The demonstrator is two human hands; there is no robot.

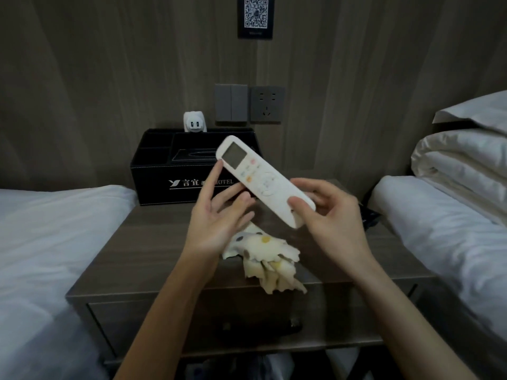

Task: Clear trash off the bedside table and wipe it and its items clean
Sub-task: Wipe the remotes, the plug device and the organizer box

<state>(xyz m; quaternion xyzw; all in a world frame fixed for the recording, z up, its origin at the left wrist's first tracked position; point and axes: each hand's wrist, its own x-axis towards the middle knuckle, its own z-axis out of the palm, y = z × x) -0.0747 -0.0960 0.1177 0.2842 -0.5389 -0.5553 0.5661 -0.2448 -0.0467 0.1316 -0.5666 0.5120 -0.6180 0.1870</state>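
Note:
I hold a white remote control [260, 179] with a small screen above the bedside table [153, 242]. My right hand [332, 218] grips its lower end, thumb on top. My left hand [219, 212] touches its upper part with relaxed, nearly straight fingers. Below the hands, a crumpled cream cloth with coloured dots [267, 259] lies on the table near its front edge, partly hanging over it.
A black hotel organiser box [164, 171] stands at the table's back, with a white USB charger [194, 122] behind it. Wall switches [231, 103] and a socket [266, 105] sit above. Beds flank both sides [49, 242], with folded bedding [463, 160] at right. A dark object [369, 215] lies at the table's right edge.

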